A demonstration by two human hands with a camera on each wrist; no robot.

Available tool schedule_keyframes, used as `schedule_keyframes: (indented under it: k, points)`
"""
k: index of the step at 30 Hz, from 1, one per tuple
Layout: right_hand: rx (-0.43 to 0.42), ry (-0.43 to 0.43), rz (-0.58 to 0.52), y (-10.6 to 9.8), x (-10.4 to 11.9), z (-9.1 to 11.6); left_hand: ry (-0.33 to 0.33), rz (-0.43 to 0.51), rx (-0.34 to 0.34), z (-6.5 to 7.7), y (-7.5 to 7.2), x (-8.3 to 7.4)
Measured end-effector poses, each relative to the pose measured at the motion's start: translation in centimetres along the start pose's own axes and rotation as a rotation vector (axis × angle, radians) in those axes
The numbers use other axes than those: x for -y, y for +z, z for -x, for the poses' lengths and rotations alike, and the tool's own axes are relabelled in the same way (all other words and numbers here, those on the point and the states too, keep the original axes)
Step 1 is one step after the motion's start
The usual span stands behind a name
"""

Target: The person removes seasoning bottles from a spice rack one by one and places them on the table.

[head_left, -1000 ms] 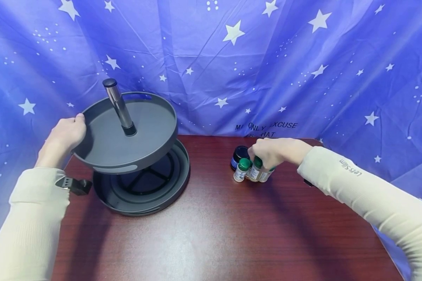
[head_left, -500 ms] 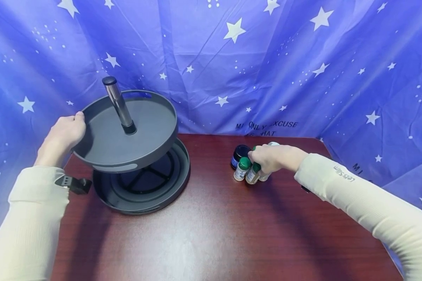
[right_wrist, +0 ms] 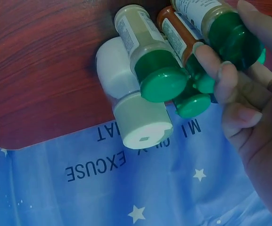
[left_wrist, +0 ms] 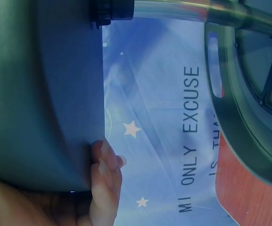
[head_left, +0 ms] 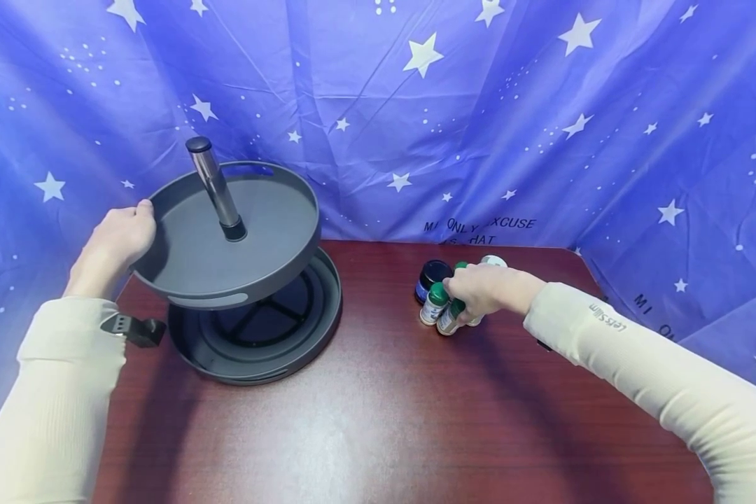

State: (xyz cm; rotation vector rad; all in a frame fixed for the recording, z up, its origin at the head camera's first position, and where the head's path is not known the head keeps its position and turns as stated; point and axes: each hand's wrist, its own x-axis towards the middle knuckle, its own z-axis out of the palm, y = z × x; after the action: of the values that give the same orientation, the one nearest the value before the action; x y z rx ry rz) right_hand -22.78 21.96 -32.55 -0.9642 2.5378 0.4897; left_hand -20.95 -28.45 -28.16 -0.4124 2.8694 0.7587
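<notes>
My left hand [head_left: 116, 238] grips the left rim of the upper tray [head_left: 271, 224] of a grey two-tier turntable organizer. A metal post [head_left: 217, 185] with a black cap rises from that tray. The lower tray [head_left: 320, 329] rests on the table beneath it. Over the cluster of jars, my right hand [head_left: 488, 288] pinches a green-capped spice jar [right_wrist: 234, 40] between thumb and fingers. Beside it are another green-capped jar [head_left: 433, 306], a black-lidded dark jar [head_left: 433, 276], a jar with orange-brown contents [right_wrist: 176, 30] and a white-lidded container [right_wrist: 143, 120]. My hand partly hides the cluster.
The dark red wooden table [head_left: 378, 420] extends in front of and between the organizer and the jars. A blue star-patterned cloth [head_left: 365, 105] hangs close behind the table and at both sides.
My right hand has shifted slightly left and toward me, drawing the green-capped spice jar forward with it. The white-lidded container has come into sight behind it. My left hand keeps its hold.
</notes>
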Motion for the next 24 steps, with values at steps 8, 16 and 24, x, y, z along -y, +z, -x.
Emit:
schedule_keyframes:
  k: [8,16,24]
  points:
    - [-0.059,-0.016,0.003,0.83,0.08,0.16,-0.005,0.007,0.006,0.16,0.01,-0.16]
    - [-0.039,-0.01,-0.037,1.03,-0.06,0.05,0.003,0.003,0.0,0.27,0.03,-0.18]
    - [-0.059,-0.022,-0.075,1.08,0.15,-0.19,-0.002,0.017,-0.003,0.22,0.03,0.05]
